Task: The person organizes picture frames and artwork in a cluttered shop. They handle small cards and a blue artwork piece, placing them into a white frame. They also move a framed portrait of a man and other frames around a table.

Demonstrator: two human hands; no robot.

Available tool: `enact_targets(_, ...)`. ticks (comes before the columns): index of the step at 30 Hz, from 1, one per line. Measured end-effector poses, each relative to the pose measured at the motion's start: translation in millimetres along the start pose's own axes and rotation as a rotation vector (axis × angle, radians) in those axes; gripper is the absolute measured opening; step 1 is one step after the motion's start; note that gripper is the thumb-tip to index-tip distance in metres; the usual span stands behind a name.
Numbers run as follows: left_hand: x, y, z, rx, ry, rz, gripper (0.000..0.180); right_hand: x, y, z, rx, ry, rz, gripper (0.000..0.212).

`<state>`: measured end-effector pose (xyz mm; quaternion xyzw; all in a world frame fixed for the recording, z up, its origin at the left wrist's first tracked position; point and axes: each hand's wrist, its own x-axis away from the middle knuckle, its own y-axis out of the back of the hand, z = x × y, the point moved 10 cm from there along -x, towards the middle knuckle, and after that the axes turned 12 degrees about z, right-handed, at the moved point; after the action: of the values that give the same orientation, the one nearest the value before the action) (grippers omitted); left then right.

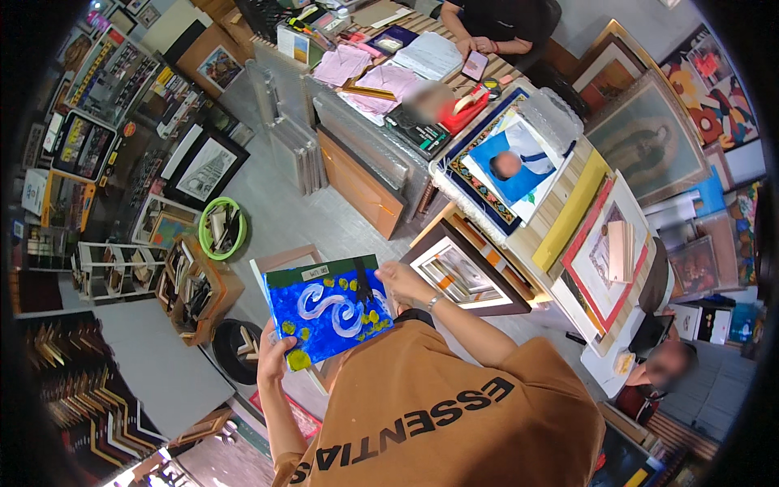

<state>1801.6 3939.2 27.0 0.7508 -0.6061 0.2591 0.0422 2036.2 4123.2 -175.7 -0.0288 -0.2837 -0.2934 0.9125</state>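
Note:
A small blue painting (324, 325) with white swirls, yellow dabs and a dark green strip along its far edge is held up in front of my chest. A small pale label sits on the green strip. My left hand (274, 351) grips its left edge, thumb on the painted face and the other fingers behind, partly hidden. My right hand (404, 286) is closed at the far right corner; its fingertips are partly hidden. A bracelet circles my right wrist.
At right, a long table (560, 235) bears prints and mats. Frames (361, 183) lean below it. A green basket (222, 229), a black bin (237, 349) and a grey board (162, 357) stand left. One person (495, 32) sits at the far desk, another person (661, 365) at right.

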Motion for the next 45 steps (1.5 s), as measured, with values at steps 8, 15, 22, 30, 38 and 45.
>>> enact_targets(8, 7.9, 13.8, 11.5, -0.03, 0.026, -0.065, 0.054, 124.7, 279.4, 25.8, 0.798, -0.103, -1.046, 0.057)
enact_targets(15, 8.0, 2.5, 11.6, 0.007, 0.015, -0.045, 0.058, 124.4, 351.4, -40.3, 0.99, -0.202, -0.789, 0.066)
enact_targets(22, 11.1, 19.8, 22.7, -0.051, 0.053, -0.098, 0.051, 118.8, 365.7, -46.0, 1.021, -0.059, -0.78, 0.067)
enact_targets(30, 13.3, 14.7, 21.1, -0.054, 0.101, -0.112, 0.05, 98.2, 384.1, -76.4, 1.019, -0.1, -0.534, 0.058)
enact_targets(38, 15.7, 14.7, 22.7, -0.035, 0.084, -0.091, 0.053, 108.3, 393.0, -68.5, 1.016, -0.096, -0.449, 0.054)
enact_targets(45, 20.3, 3.6, 0.7, -0.034, 0.074, -0.077, 0.062, 44.8, 206.5, -21.2, 0.288, 0.329, -0.415, 0.034)
